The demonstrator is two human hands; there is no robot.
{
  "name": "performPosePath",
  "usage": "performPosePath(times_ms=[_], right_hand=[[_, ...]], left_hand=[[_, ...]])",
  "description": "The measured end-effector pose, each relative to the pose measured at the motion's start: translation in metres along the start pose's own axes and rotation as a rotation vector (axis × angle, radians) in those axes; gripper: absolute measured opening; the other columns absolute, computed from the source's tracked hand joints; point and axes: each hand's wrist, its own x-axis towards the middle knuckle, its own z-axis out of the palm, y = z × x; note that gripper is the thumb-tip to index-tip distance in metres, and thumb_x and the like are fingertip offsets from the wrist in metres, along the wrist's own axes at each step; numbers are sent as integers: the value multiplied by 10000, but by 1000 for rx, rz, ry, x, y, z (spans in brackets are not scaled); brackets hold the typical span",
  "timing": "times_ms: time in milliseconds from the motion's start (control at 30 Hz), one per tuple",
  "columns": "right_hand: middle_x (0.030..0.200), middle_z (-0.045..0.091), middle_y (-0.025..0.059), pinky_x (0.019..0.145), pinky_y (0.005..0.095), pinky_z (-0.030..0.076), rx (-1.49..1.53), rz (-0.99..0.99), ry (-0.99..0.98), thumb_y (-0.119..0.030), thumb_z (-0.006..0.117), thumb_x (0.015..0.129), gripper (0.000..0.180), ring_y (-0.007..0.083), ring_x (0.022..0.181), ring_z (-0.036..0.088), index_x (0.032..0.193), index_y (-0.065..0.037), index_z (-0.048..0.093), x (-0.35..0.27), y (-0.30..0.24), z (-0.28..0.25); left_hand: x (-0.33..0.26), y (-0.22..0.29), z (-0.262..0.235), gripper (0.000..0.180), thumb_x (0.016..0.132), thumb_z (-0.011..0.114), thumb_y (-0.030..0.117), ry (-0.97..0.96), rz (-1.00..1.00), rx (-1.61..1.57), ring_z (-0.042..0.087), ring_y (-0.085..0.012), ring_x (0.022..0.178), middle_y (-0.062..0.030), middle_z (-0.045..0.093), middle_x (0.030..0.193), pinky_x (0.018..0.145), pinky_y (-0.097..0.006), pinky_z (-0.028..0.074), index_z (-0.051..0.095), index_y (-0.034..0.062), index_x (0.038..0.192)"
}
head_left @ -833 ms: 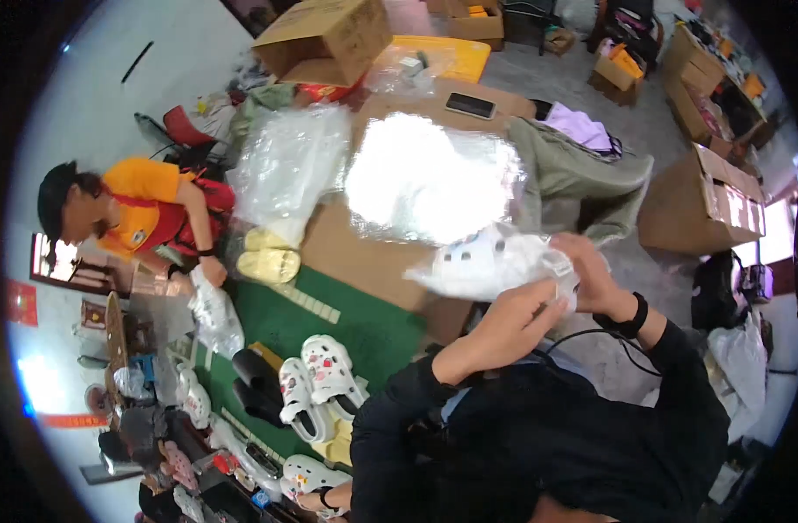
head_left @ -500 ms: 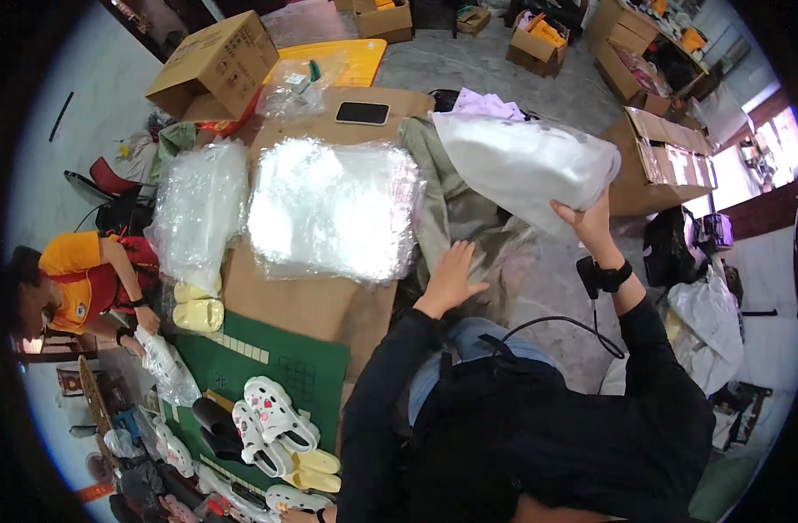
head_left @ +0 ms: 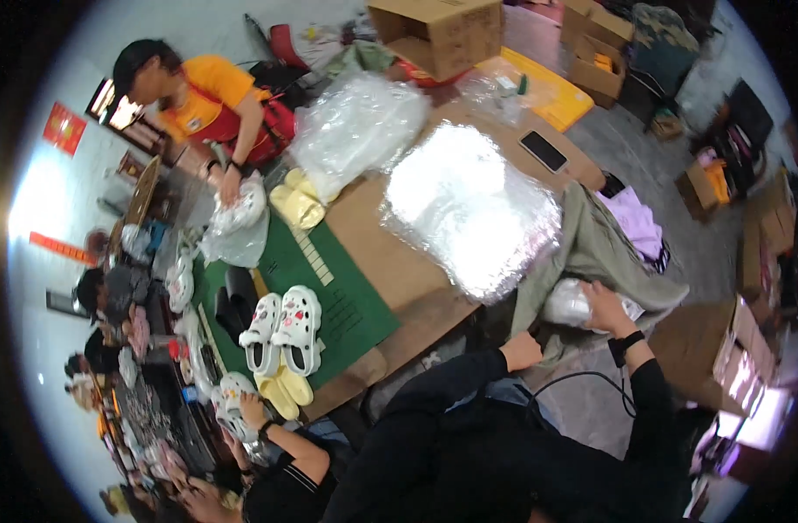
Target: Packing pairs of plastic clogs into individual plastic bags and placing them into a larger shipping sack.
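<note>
My right hand (head_left: 606, 309) is wrapped round a white item in a clear plastic bag (head_left: 569, 303), down in the folds of a grey-green cloth sack (head_left: 582, 235). My left hand (head_left: 522, 350) is closed at the sack's near-left edge, gripping the cloth. A stack of shiny clear plastic bags (head_left: 473, 205) lies on the brown cardboard (head_left: 425, 261) left of the sack. White clogs with colourful charms (head_left: 296, 327) stand on a green mat (head_left: 360, 309), beside black clogs (head_left: 235, 305) and pale yellow slippers (head_left: 284, 392).
Across the table a co-worker in an orange top (head_left: 220, 105) handles a bagged white clog (head_left: 240, 213). At lower left another person's hand (head_left: 255, 410) touches white clogs. A phone (head_left: 544, 152) lies by the stack; a carton (head_left: 695, 357) stands at right.
My right hand has lowered the bagged item from the air into the sack. My left hand, spread before, has closed at the sack's edge. The view has swung left.
</note>
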Motion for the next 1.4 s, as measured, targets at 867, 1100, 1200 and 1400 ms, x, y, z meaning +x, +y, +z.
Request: performPosePath(times_ms=[867,1100,1200,1400], right_hand=[[772,626,153,617,303,477,432,-499,133,-68,575,813,139,215,674,616,923,14,598,224,-320,6],[768,612,130,636,317,471,477,-443,11,-109,581,806,240,225,685,599,1030,-24,561,313,-385,-28],[759,594,113,593,310,456,434,-494,163,-67,561,812,229,185,619,560,1038,-33,560,378,-333,-26],[863,620,118,669,347,467,339,-542,371,-80,592,773,348,242,712,578,1113,-36,530,463,-282,-37]], left_hand=[[-438,-89,-54,260,692,552,150,576,-1714,209,452,-409,1045,-221,508,1097,879,-525,320,562,15,914],[-508,-69,-52,232,640,589,130,689,-1855,422,445,-393,1007,-198,495,1059,828,-509,347,584,45,856],[-503,-81,-64,279,624,567,77,940,-1918,158,445,-378,915,-200,471,957,755,-446,378,593,45,900],[-496,-91,-54,411,670,664,279,744,-1904,49,415,-401,1111,-261,452,1172,934,-518,313,599,101,1036]])
